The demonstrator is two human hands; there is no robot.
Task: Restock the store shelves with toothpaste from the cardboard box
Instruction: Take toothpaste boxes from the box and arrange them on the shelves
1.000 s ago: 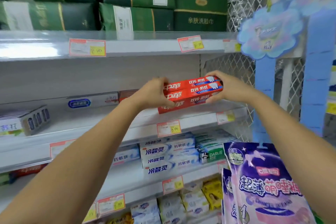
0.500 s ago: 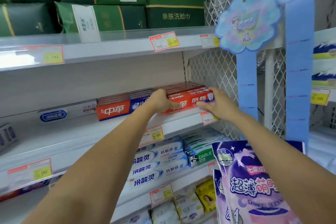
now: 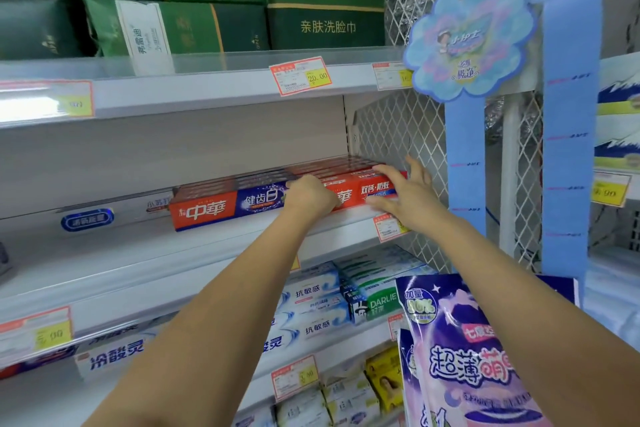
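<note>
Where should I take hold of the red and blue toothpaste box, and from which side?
Probably take the red and blue toothpaste box by its left end, coming from the front left. It lies flat along the shelf edge; other red boxes sit close behind, the left hand is at its right end, only the left end has bare shelf beside it.

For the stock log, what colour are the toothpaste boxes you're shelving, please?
The toothpaste boxes are red; head view.

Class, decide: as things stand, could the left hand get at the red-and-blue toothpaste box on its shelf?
Probably yes: the red-and-blue toothpaste box lies just left of the left hand, front open, though that hand holds a red box.
</note>
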